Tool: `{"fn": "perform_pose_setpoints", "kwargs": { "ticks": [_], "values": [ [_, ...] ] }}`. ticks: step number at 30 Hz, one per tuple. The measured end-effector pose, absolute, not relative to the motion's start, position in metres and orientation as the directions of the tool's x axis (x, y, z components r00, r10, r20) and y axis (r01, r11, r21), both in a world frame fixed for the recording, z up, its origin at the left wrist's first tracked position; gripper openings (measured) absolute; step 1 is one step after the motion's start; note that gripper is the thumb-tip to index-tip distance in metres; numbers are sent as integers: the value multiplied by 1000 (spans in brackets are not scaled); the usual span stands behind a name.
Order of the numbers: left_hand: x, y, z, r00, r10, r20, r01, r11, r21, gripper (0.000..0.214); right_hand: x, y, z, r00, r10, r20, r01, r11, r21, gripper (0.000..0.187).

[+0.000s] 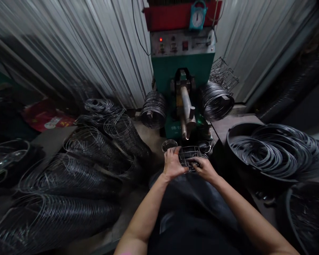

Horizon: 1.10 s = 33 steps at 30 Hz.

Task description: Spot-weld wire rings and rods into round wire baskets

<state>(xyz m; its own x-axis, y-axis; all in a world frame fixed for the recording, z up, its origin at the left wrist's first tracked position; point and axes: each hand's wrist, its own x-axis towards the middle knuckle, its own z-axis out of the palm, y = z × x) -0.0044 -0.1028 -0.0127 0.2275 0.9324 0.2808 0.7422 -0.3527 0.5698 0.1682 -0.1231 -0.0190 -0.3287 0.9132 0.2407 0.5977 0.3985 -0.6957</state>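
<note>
Between my two hands is a small round wire basket (190, 151), just in front of a green welding machine (162, 71). My left hand (173, 163) grips the basket's left side, with the thumb along its near edge. On its near right side, the fingers of my right hand (203, 168) close on the wire. The basket sits below the tip of the machine's metal arm (186, 106), where a small bright glint shows. Part of the basket is hidden behind my fingers.
Stacks of wire frames (77, 205) stand on the left. Wire coils (153, 109) hang on both sides of the machine. To the right, a black tub (231, 141) holds many wire rings (266, 156). A teal dial clock (197, 16) hangs above the control panel.
</note>
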Motion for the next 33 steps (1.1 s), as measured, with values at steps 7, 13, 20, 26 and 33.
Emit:
{"fn": "perform_pose_setpoints", "kwargs": {
  "ticks": [7, 13, 20, 26, 33],
  "values": [
    [-6, -91, -6, 228, 952, 204, 727, -306, 614, 87, 182, -111, -9, -508, 839, 195, 624, 514, -589, 31],
    [-4, -81, -8, 231, 955, 187, 729, -298, 616, 87, 181, -106, -12, -516, 852, 93, 734, 495, -465, 49],
    [-4, -72, -9, 244, 960, 138, 709, -274, 650, 86, 181, -100, -19, -503, 851, 149, 713, 506, -486, 46],
    [-7, -57, -6, 277, 948, 157, 702, -311, 640, 85, 179, -87, -14, -505, 842, 189, 707, 529, -468, 40],
    [-3, -33, -2, 263, 958, 116, 723, -275, 634, 83, 179, -63, -6, -506, 838, 207, 686, 536, -493, 33]
  ]
}}
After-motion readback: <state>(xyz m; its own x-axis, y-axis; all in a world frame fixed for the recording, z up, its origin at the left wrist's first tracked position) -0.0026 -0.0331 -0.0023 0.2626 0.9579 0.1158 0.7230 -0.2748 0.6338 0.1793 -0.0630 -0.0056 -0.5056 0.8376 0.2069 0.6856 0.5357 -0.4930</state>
